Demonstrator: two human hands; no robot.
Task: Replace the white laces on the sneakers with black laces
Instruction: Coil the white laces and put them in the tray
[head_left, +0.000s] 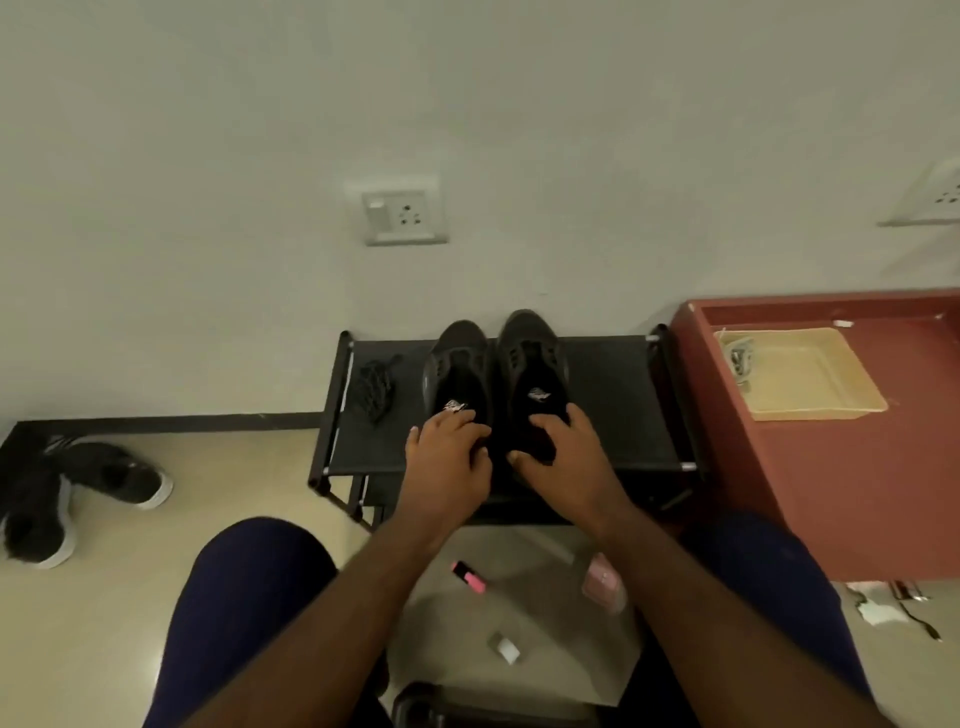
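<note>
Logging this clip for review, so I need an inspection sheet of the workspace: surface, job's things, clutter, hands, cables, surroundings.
Surface: black shoe rack, its top shelf bears the sneakers.
Job's things: left sneaker and right sneaker side by side, seemingly unlaced; black laces bundled at the rack's left end; white laces in a beige tray.
Clutter: pink highlighter and a small white piece on the floor.
Hands: left hand holds the left sneaker's heel; right hand grips the right sneaker's heel.
Cables: thin dark cable on the floor, far right.
Surroundings: red-brown table, spare shoes, wall socket.
</note>
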